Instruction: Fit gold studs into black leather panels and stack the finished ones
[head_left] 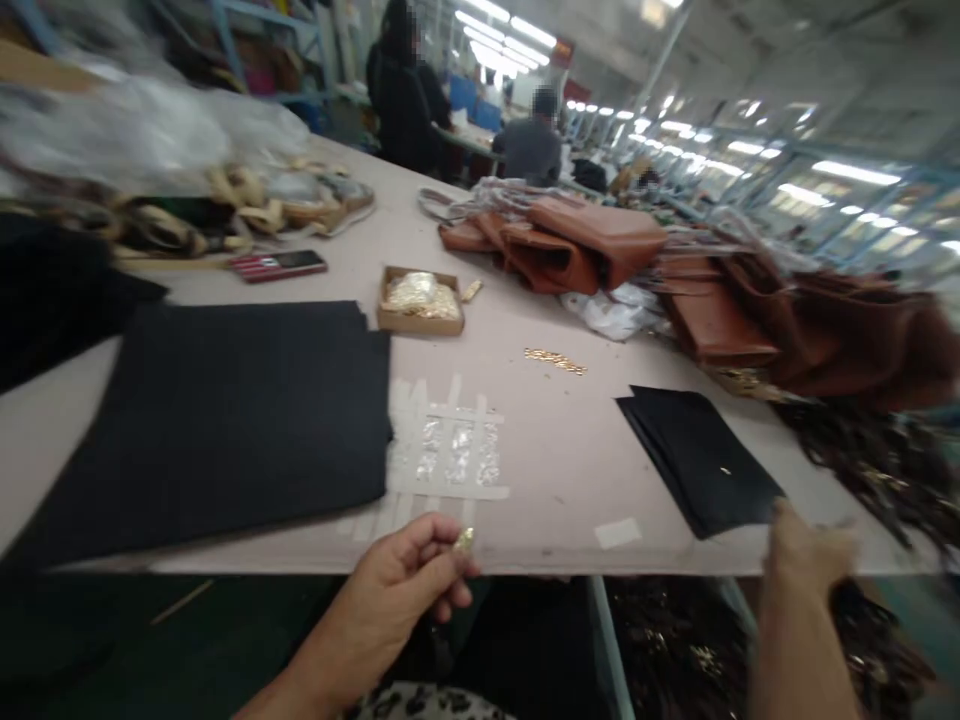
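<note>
My left hand (424, 575) is at the table's front edge, its thumb and fingers pinched on a small gold piece (465, 541). My right hand (810, 545), smeared by motion, is at the near corner of the small stack of black sheets (697, 455); its fingers are too blurred to read. A tiny gold bit (725, 471) lies on that stack. Beyond my left hand, clear packets (457, 450) lie under strips of pale tape. A row of gold pieces (555, 360) rests mid-table, and a cardboard box (420, 325) holds more gold pieces.
Large black sheets (247, 410) cover the table's left. Brown leather bags (592, 240) are piled at the back and right. A red-cased phone (277, 265) lies back left near plastic bags (150, 130). Dark straps (862, 450) lie far right. Two people are beyond the table.
</note>
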